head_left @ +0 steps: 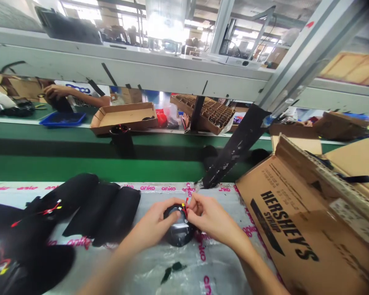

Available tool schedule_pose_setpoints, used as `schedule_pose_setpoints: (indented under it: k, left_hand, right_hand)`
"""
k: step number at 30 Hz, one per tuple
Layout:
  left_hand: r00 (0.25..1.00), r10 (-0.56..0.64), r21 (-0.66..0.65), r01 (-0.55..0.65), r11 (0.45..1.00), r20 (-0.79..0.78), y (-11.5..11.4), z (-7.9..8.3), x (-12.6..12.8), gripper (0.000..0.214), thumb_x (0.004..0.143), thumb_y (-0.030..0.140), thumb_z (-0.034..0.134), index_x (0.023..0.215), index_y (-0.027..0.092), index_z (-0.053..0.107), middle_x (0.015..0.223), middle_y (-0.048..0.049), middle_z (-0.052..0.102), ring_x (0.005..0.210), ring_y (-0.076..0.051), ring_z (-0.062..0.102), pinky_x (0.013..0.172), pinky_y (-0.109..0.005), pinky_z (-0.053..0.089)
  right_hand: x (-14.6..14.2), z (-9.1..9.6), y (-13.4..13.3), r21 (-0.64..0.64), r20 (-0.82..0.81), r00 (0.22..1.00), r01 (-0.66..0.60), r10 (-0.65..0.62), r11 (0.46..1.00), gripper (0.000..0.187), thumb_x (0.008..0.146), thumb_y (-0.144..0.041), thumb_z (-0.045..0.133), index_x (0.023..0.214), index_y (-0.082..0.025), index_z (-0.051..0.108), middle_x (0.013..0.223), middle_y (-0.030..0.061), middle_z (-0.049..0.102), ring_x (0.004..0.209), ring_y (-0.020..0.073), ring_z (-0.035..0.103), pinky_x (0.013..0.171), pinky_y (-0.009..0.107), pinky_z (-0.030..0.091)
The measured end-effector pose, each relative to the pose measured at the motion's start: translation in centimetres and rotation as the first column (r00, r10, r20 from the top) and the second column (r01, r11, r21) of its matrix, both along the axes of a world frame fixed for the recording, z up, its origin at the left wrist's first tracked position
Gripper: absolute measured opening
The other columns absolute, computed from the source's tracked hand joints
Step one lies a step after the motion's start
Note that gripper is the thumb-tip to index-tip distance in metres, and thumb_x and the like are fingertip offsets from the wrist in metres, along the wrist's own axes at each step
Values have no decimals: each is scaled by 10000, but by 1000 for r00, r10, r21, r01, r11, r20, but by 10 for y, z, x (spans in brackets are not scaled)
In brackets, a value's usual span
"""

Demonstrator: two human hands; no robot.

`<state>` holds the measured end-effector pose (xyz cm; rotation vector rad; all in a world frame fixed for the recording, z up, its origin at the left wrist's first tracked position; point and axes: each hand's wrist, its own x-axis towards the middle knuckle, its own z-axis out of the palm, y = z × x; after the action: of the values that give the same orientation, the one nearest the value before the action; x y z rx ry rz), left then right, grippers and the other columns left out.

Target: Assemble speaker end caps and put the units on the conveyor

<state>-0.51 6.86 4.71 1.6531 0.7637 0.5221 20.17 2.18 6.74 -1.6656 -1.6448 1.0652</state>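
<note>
A round black part (178,237) with a shiny top stands on the plastic-covered bench in front of me. My left hand (156,223) is closed around its left side, thumb over the top edge. Thin red wires (185,211) with a small yellow connector rise from the part. At its right edge my right hand (206,214) pinches the wires between thumb and fingertips; the exact tip is partly hidden. Several black fabric-like cylinders (118,213) lie to the left, some with red wires and small yellow and white connectors (55,206).
A Hershey's Syrup carton (283,213) stands open at the right. Behind the bench runs a green conveyor belt (160,164) carrying a black cylinder (122,141). A black-wrapped post (233,149) slants up ahead. Across the belt are a cardboard tray (124,116), a blue tray (62,119) and another person's hand (55,91).
</note>
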Motion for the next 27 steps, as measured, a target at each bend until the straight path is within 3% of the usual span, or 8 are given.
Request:
schedule_pose_setpoints:
  k: [5, 8, 10, 12, 14, 21, 27]
  left_hand:
    - [998, -32, 9, 32, 999, 45, 7, -3, -2, 416, 1027, 338, 619, 1418, 208, 560, 1354, -110, 794, 1276, -276, 711, 1172, -411, 461]
    - [993, -70, 137, 82, 987, -90, 12, 8, -4, 338, 1034, 349, 589, 1332, 206, 658, 1337, -89, 798, 1242, -279, 727, 1098, -371, 512]
    - [956, -54, 275, 137, 952, -289, 14, 19, -5, 333, 1083, 348, 470, 1171, 196, 753, 1182, -70, 834, 1077, -268, 766, 945, -330, 554]
    - [894, -14, 375, 202, 905, -448, 16, 31, -4, 459, 1108, 309, 366, 978, 179, 786, 934, -63, 829, 834, -245, 754, 771, -305, 531]
    - [860, -6, 426, 258, 867, -510, 19, 40, -2, 450, 1088, 258, 397, 855, 173, 772, 786, -61, 787, 697, -225, 708, 694, -295, 487]
    - [772, 30, 519, 397, 757, -635, 30, 56, 12, 301, 989, 138, 570, 741, 160, 740, 740, -114, 765, 739, -267, 759, 802, -342, 558]
    - [716, 89, 518, 408, 752, -692, 20, 68, 0, 355, 1006, 154, 539, 701, 168, 721, 727, -94, 755, 678, -234, 737, 756, -324, 565]
  right_hand:
    - [-1, 22, 19, -25, 119, 986, -118, 120, 993, 144, 762, -62, 650, 774, -205, 654, 655, -57, 644, 625, 130, 596, 593, 215, 379]
    - [-1, 32, 27, -93, 156, 970, -175, 188, 980, 189, 732, -25, 637, 727, -211, 603, 582, -77, 620, 497, 111, 591, 517, 201, 366]
    - [-2, 35, 30, -146, 163, 961, -200, 223, 969, 207, 724, -19, 616, 715, -220, 567, 546, -90, 602, 414, 112, 595, 449, 192, 354]
    - [-2, 37, 31, -172, 169, 955, -214, 243, 961, 210, 724, -23, 598, 717, -227, 551, 543, -91, 607, 379, 122, 611, 407, 188, 354]
    - [-1, 38, 31, -162, 179, 951, -226, 254, 961, 204, 725, -24, 593, 720, -226, 561, 559, -83, 630, 392, 126, 632, 416, 187, 381]
    - [4, 35, 34, -124, 190, 932, -288, 308, 950, 178, 854, -115, 578, 746, -203, 689, 551, -52, 672, 471, 144, 681, 517, 214, 452]
    - [2, 41, 45, -187, 193, 904, -349, 382, 919, 201, 802, -118, 618, 625, -213, 618, 454, -62, 600, 413, 135, 624, 457, 205, 418]
